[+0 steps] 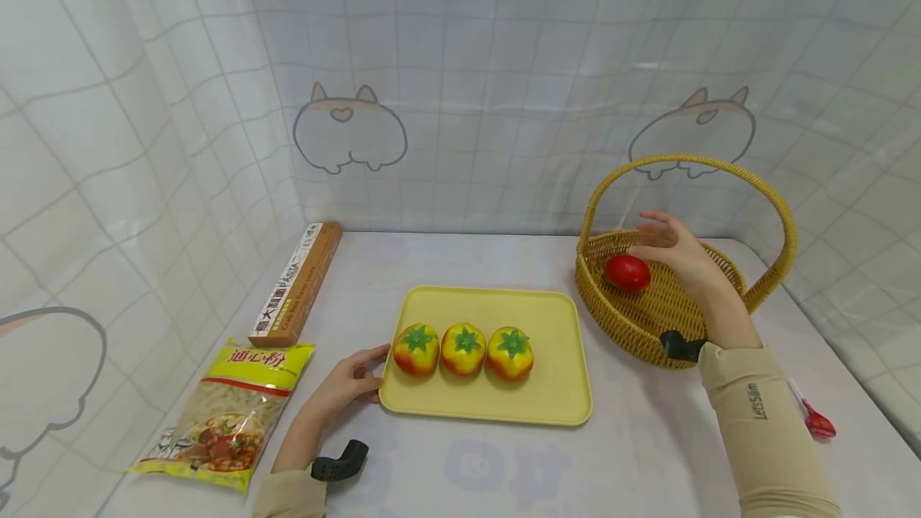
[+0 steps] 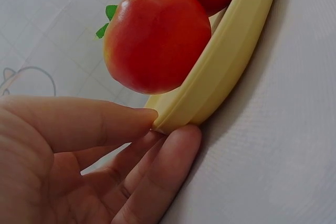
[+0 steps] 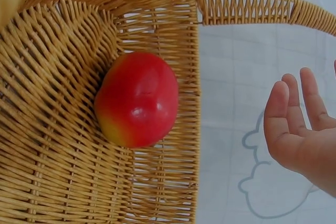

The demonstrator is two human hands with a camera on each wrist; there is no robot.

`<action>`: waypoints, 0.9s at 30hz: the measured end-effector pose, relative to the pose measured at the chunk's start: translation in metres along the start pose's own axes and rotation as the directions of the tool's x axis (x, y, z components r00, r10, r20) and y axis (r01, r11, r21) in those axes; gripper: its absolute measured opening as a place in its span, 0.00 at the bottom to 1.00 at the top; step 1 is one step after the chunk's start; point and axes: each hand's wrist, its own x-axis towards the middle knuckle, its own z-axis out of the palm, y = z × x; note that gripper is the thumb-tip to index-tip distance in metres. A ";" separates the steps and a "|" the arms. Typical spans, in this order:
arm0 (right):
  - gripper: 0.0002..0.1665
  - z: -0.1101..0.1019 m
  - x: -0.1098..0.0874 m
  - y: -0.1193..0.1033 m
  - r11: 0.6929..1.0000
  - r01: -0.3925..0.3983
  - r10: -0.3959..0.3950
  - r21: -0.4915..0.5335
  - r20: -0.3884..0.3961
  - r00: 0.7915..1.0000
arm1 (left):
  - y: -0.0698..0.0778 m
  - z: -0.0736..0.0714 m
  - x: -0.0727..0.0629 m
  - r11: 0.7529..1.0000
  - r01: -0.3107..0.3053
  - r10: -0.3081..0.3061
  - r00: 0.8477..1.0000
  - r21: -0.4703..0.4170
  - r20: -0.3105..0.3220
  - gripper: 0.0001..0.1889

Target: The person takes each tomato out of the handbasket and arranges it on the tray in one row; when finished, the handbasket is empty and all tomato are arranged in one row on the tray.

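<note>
My left hand (image 1: pixel 350 382) pinches the left rim of a yellow tray (image 1: pixel 554 358), thumb on top and fingers below, as the left wrist view shows. On the tray three tomato-like toy fruits (image 1: pixel 463 348) sit in a row, red and yellow with green leaf tops; one fruit (image 2: pixel 157 40) is close to the pinched rim. At the right, a fourth red fruit (image 3: pixel 137 99) lies against the inner wall of a wicker basket (image 1: pixel 640 334). My right hand (image 1: pixel 672 246) is over the basket, fingers apart and loosely bent, holding nothing, beside that fruit.
An arched handle (image 1: pixel 691 158) rises over the basket. On the left lie a long pasta box (image 1: pixel 298 286) and a yellow-topped pasta bag (image 1: pixel 230 418). A red-wrapped lollipop (image 1: pixel 819 422) lies by the right forearm. A white grid-patterned curtain (image 1: pixel 496 102) hangs behind.
</note>
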 end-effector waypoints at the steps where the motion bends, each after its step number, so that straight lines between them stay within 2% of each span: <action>1: 0.45 -0.001 0.001 0.001 1.000 -0.001 0.001 0.001 -0.002 1.000 | 0.000 0.000 0.000 1.000 -0.001 0.001 1.000 0.001 0.001 0.33; 15: 0.44 -0.016 0.018 0.011 0.999 -0.036 0.036 0.009 -0.037 0.999 | 0.001 0.000 -0.001 1.000 -0.018 0.018 1.000 -0.007 0.021 0.33; 22: 0.36 -0.020 0.029 0.024 0.991 0.006 0.006 0.133 -0.085 0.996 | 0.002 -0.001 0.000 1.000 -0.011 0.011 1.000 -0.019 0.013 0.33; 27: 0.34 -0.022 0.034 0.038 0.989 -0.009 0.022 0.146 -0.087 0.996 | 0.004 0.001 -0.002 1.000 -0.013 0.013 1.000 -0.013 0.014 0.33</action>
